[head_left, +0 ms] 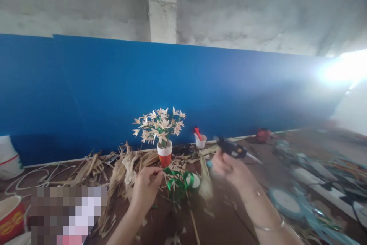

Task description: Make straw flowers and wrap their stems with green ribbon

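Observation:
My left hand [145, 189] is closed in a pinch on the end of a green ribbon [179, 182] that loops across the brown table [223, 218]. My right hand [229, 166] is closed around a dark glue gun [233, 148], held above the table with its nozzle pointing right; this hand is blurred by motion. Just behind the ribbon stands a small red and white cup [164, 154] holding a bunch of pale straw flowers [159, 124].
Dried husks and leaves [120, 168] lie heaped at the left. A white cup with a red tool [200, 139] stands by the blue wall [114, 92]. A red paper cup [10, 218] sits at far left. Round blue-rimmed objects [286, 201] and clutter fill the right side.

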### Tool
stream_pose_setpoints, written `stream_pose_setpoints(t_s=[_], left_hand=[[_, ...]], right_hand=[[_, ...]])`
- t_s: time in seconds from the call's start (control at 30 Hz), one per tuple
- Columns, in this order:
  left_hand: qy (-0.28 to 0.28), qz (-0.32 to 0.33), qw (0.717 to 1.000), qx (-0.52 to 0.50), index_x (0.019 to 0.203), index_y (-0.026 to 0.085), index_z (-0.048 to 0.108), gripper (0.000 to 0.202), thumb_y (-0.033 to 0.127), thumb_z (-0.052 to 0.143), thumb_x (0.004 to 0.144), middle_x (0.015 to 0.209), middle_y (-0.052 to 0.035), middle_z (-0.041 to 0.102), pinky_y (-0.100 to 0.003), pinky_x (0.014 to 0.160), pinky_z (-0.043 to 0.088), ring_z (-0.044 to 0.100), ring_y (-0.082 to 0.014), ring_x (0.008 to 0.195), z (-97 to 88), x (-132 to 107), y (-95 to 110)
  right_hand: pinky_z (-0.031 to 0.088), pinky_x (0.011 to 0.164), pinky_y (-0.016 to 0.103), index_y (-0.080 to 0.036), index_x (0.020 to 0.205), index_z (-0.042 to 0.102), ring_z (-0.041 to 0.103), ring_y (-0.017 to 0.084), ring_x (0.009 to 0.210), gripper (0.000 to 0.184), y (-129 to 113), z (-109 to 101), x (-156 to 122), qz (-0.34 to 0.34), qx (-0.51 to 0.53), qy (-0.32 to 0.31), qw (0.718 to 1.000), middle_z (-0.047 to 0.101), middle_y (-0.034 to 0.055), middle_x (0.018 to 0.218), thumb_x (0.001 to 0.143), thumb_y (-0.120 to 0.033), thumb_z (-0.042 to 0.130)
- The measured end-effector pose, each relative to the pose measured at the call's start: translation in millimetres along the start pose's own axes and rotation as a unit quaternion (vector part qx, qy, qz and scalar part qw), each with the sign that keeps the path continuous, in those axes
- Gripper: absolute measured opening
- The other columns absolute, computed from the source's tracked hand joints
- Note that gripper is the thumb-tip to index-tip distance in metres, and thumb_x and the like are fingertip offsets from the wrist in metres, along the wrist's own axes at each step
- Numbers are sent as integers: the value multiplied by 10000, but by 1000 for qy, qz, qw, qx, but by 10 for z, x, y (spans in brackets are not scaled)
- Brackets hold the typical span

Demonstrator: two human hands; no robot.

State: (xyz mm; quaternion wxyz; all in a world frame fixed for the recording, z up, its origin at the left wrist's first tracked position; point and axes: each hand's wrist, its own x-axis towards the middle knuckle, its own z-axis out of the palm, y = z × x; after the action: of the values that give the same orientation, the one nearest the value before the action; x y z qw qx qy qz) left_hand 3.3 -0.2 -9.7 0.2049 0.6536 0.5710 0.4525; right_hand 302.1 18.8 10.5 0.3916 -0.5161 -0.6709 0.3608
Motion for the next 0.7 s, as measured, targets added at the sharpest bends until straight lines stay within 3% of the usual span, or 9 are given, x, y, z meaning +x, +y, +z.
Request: stream_pose_setpoints(t_s=[0.1,0.2,0.3,0.43,0.5,0.57,0.63,0.7], left_hand=[[2,-2,1000,-26,792,177,713,229,319,540,744,781,-73,719,-340,646,494,645,-233,713,-2,1,-20],[0,-13,999,-48,787,166,709,239,334,546,736,753,-73,714,-329,619,485,634,-226,677,2,-5,-8],[-11,-33,996,-78,775,155,703,255,352,546,737,726,-72,710,-316,614,476,623,-215,661,12,-7,30],[-24,-66,991,-117,771,143,697,254,351,560,726,647,-53,691,-273,540,441,590,-184,585,21,-19,103],[-20,-73,989,-130,767,139,697,245,342,569,718,627,-46,683,-264,526,431,577,-174,560,19,-33,141],[-18,-75,987,-138,760,139,697,234,332,573,716,629,-44,684,-265,528,433,577,-171,555,16,-47,169],[-18,-70,988,-138,762,140,698,230,326,567,724,657,-51,694,-275,549,446,593,-180,580,16,-56,179],[-14,-58,990,-128,774,144,700,232,320,552,740,692,-60,703,-293,584,462,613,-194,620,21,-59,171]], right_hand=[[389,776,376,-164,1074,558,563,288,929,312,184,-119,37,57,-205,128,969,627,121,916,781,-242,484],[316,865,492,-127,982,600,511,361,1031,311,386,-88,-15,93,-311,130,937,618,176,959,680,-110,526],[283,899,553,-134,1007,612,500,357,1076,386,527,22,-108,108,-363,109,919,612,183,1036,651,-27,509],[220,972,594,-124,1114,586,442,354,1170,492,342,247,-108,67,-435,142,886,548,201,1209,659,24,469],[313,987,479,-156,1085,606,480,295,1155,414,103,455,-74,-25,-332,129,934,576,146,1200,713,-30,474],[410,935,398,-202,1147,570,548,242,1090,350,-137,731,-59,-94,-154,57,982,608,96,1171,806,-182,493],[441,913,378,-232,1259,466,572,226,1070,470,-301,1026,-74,-119,-35,5,992,622,70,1160,799,-267,553],[479,844,365,-208,1300,378,614,219,981,569,-364,1277,-112,-122,3,29,992,659,70,1053,776,-278,590]])
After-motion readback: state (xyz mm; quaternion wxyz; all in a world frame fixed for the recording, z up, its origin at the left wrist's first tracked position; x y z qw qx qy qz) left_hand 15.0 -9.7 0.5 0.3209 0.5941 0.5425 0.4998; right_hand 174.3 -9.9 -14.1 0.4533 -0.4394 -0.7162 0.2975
